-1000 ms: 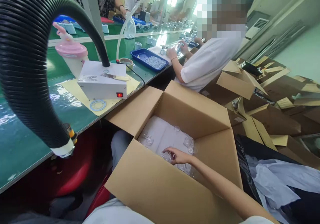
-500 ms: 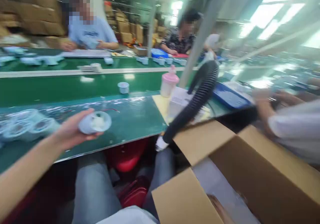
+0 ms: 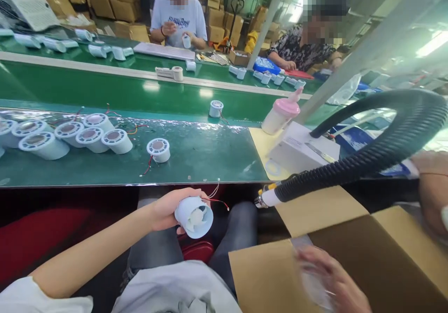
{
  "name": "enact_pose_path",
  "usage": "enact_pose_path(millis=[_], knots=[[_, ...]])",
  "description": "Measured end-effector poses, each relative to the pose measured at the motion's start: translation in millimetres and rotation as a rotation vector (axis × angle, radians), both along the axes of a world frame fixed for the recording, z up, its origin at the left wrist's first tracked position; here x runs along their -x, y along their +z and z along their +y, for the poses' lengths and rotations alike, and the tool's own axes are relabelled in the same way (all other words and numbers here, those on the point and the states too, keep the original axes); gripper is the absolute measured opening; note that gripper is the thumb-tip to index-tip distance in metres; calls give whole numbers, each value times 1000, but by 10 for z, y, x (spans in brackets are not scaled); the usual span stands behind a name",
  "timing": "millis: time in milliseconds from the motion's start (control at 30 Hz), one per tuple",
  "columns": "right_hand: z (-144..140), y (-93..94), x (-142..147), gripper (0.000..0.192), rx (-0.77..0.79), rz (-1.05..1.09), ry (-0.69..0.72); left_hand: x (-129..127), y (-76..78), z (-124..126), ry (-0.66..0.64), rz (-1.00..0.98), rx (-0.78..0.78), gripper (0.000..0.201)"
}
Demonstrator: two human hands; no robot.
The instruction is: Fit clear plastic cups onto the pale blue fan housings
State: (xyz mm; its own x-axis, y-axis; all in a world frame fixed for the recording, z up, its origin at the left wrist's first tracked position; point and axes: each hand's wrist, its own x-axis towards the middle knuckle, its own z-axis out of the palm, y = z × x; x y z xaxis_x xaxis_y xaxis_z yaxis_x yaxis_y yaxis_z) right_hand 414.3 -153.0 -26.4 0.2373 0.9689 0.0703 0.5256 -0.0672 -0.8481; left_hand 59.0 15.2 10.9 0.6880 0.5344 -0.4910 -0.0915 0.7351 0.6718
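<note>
My left hand (image 3: 168, 210) is wrapped round a light-blue cylindrical fan unit (image 3: 198, 226) above my lap. Its open end, with white blades inside, faces up toward me, and thin red and white wires stick out behind it. Over the open cardboard box (image 3: 336, 247) at the lower right is my right hand (image 3: 332, 271), blurred by motion. Its fingers are closed on a see-through plastic piece (image 3: 315, 285) whose exact kind I cannot make out. One similar fan unit (image 3: 158, 149) stands on the green bench near my left hand.
Several fan units (image 3: 70, 133) stand at the bench's left. A black flexible hose (image 3: 336, 173) with a metal tip arches over the box. Near it are a white box (image 3: 301, 147) and a pink-topped bottle (image 3: 280, 114). Co-workers sit across the belt; another person's arm (image 3: 434, 191) is at right.
My left hand has brought the fan unit from over the bench down toward my lap. My right hand has risen from inside the box with the plastic piece. The view has turned left.
</note>
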Motion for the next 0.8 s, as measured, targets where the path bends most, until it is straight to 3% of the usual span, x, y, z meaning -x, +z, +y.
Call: enact_pose_path(millis=[67,100,200,300,367,467,533,633,800], knots=[[210,215,574,41,-106,-257,370,-63,-21,-11,-91,54,-126,34],[336,300,839,44,-207,-411,455,-88,-25,-21,-142,90,-212,35],[681,422,1380,50,-325,-692,472,-107,-7,-78,-282,223,-553,33],[882,388,1537,39,-254,-749,497,-61,34,-152,-306,381,-971,25],[945,342,1532,24,-173,-652,563,-25,42,-195,-279,497,-1140,23],[973,322,1503,4,-48,-375,631,6,1,-238,-197,521,-1178,20],[966,344,1504,7,5,-220,593,13,-59,-252,-109,468,-1161,25],[951,382,1528,16,11,-75,499,11,-178,-248,-16,421,-1142,52],[968,357,1530,30,36,120,355,-8,-341,-193,-33,335,-1259,62]])
